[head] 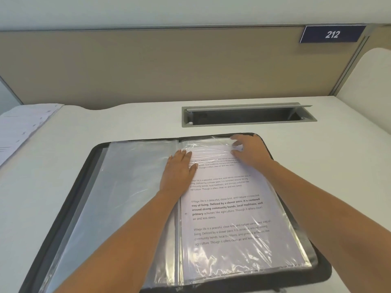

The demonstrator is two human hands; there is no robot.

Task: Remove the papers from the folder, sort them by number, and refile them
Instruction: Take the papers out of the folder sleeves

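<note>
A black zip folder (69,199) lies open on the white desk. Its left side shows empty clear plastic sleeves (131,187). On the right side a printed paper (228,210) sits inside a clear sleeve. My left hand (178,172) lies flat with straight fingers on the sleeve near the spine, pressing it down. My right hand (249,151) is at the sleeve's top edge, thumb and fingers bent around the plastic opening above the paper.
A stack of loose papers (23,127) lies at the desk's far left. Behind the folder, a grey cable tray (247,115) is sunk into the desk. A tan partition (148,64) with a "212" sign (332,34) closes the back.
</note>
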